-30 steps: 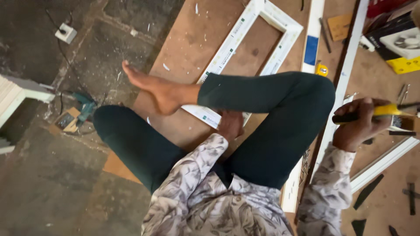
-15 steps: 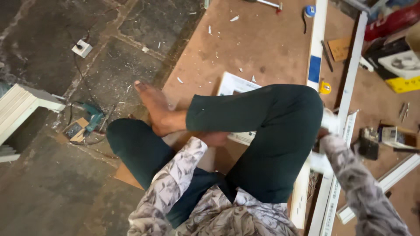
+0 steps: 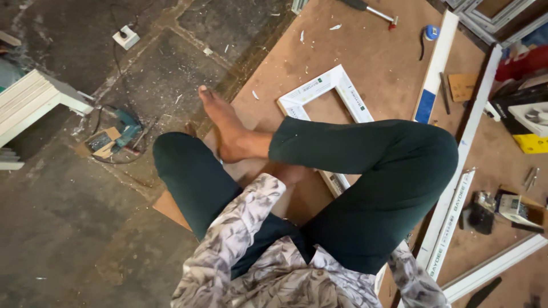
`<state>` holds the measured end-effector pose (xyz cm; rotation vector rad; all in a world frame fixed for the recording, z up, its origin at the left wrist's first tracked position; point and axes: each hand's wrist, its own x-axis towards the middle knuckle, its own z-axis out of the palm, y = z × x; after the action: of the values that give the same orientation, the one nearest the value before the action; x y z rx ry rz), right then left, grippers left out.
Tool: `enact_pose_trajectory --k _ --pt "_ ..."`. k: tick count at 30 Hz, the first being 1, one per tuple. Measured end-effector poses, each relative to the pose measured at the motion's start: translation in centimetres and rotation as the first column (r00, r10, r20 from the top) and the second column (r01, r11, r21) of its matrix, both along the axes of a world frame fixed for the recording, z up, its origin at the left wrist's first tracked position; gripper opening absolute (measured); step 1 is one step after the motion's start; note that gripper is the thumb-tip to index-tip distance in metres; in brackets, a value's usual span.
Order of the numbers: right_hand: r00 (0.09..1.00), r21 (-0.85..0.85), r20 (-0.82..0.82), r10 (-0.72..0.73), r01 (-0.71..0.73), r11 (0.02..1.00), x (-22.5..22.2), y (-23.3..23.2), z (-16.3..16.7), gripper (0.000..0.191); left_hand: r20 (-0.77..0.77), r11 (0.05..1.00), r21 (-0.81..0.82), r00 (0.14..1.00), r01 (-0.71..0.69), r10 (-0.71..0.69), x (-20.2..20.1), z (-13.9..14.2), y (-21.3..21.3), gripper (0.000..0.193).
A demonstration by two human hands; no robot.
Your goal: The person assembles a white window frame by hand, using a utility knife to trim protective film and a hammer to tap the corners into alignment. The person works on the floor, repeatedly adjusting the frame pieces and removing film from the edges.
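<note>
Sitting cross-legged on a brown board (image 3: 388,63), the person has the left hand (image 3: 288,174) pressed down between the legs, just beside the near rail of a white frame (image 3: 319,94); the hand is mostly hidden by the knee and sleeve, so can't tell if it's open or closed or actually touching the frame. The frame is a rectangle of white plastic strips with mitred corners and small printed labels, lying flat, running up and away from the hand, its lower end hidden under the green-trousered leg (image 3: 365,154). The right hand is out of view; only its patterned sleeve (image 3: 414,279) shows at the bottom edge. The bare foot (image 3: 225,128) rests just left of the left hand. Long white strips (image 3: 451,222) lie right of the knee, well apart from the hand. Far up from the hand are a hammer (image 3: 374,10) and a blue tape measure (image 3: 432,32). A teal power tool (image 3: 127,130) sits on the concrete, off left.
</note>
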<state>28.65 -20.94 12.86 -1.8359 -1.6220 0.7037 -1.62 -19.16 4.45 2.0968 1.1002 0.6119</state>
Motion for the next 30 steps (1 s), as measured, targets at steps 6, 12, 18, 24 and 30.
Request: enact_pose_trajectory --k 6,12,18,24,30 --pt "0.993 0.025 -0.006 0.119 -0.118 0.993 -4.6 2.0 -1.7 0.031 0.328 0.991 0.116 0.944 -0.065 0.024 0.2 1.3 2.7 0.053" --pt "0.998 0.027 -0.033 0.058 -0.057 0.998 -4.8 2.2 -2.4 0.03 0.18 0.971 0.003 0.956 -0.237 0.233 3.5 2.1 -2.4 0.044" --pt "0.999 0.007 -0.038 -0.011 0.012 1.0 -3.4 0.3 -3.4 0.029 0.189 0.959 0.121 0.955 -0.255 0.23 5.6 -0.3 -4.0 0.039" --pt "0.998 0.006 -0.055 -0.013 0.013 1.0 -4.3 0.5 -4.0 0.029 0.169 0.98 0.001 0.966 -0.198 0.195 5.1 -0.2 -3.6 0.037" --pt "0.998 -0.009 -0.058 0.005 -0.005 1.0 -5.3 1.7 -4.1 0.029 0.304 0.991 -0.047 0.943 -0.124 0.132 5.9 2.6 -2.7 0.034"
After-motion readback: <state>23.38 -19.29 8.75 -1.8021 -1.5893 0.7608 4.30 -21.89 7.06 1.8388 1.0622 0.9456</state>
